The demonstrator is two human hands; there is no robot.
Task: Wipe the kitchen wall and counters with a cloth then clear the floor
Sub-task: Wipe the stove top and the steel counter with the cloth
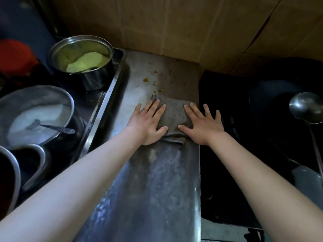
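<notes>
1. Grey folded cloth (pixel 174 117) lies flat on the steel worktop (pixel 153 180), roughly midway along it, in the head view.
2. Both hands lie on the cloth with fingers straight and spread: the left hand (pixel 148 123) covers its left edge, the right hand (pixel 202 123) its right edge, thumbs pointing toward each other.
3. Just beyond the cloth, yellowish food crumbs (pixel 153 81) are scattered on the worktop near the brown wall (pixel 174 23).
4. Left of the worktop, a sink (pixel 104 102) holds a steel pot (pixel 82 62) with greenish-yellow contents, and nearer the camera a pan (pixel 35 116) of white liquid with a spoon (pixel 54 128) in it.
5. Right of the worktop sits a black stove (pixel 227 137) carrying a dark wok (pixel 279 95), with a steel ladle (pixel 305 107) resting over its rim.
</notes>
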